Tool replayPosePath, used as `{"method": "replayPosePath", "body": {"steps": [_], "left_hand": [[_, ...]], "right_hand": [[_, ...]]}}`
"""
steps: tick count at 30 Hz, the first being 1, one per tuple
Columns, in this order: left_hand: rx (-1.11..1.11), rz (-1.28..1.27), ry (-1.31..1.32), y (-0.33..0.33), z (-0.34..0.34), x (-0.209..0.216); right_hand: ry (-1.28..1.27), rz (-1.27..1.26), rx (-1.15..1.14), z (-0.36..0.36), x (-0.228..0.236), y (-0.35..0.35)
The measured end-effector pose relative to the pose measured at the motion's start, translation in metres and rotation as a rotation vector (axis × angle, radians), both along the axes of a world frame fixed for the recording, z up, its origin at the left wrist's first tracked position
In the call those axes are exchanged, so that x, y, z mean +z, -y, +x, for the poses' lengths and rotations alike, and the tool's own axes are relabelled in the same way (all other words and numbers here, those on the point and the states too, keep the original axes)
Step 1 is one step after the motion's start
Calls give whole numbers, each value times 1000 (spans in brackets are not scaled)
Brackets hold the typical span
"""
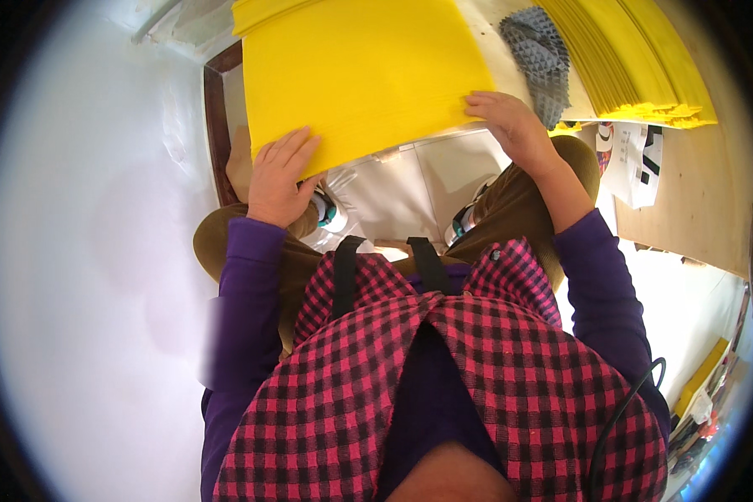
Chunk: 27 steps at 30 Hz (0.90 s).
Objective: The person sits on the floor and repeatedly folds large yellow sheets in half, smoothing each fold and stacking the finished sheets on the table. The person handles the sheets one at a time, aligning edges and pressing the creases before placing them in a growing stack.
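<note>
A smooth, milky-white surface (pixel 100 251), wall or floor unclear, fills the left, beside a dark reddish-brown wooden frame (pixel 217 138). Pale, glossy floor tiles (pixel 393 188) show a straight seam; bright light washes the right, below a light-brown wooden panel (pixel 694 197).

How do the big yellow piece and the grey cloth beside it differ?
The yellow piece is plain; the grey cloth is patterned. The yellow piece is larger than the grey cloth. The left hand and right hand touch the yellow piece, not the grey cloth. Both lie side by side.
</note>
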<state>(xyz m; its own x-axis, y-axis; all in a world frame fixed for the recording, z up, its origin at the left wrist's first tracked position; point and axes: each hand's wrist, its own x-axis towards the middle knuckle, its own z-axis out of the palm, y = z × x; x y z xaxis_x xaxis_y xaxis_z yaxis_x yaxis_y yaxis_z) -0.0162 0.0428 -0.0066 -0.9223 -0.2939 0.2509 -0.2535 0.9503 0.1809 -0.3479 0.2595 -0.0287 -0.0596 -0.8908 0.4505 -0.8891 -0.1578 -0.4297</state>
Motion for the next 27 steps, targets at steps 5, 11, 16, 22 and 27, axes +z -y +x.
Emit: {"method": "replayPosePath", "body": {"steps": [5, 11, 16, 22, 27], "left_hand": [[-35, -31, -2, 3, 3, 0], [57, -20, -94, 18, 17, 2], [125, 52, -153, 26, 28, -3], [204, 44, -194, 25, 36, -10], [299, 131, -261, 28, 40, -15]], "right_hand": [[198, -33, -87, 0, -4, 4], [278, -34, -119, 3, -2, 6], [255, -36, -123, 3, -2, 5], [236, 7, -112, 0, -6, 5], [220, -66, -119, 0, -10, 6]]}}
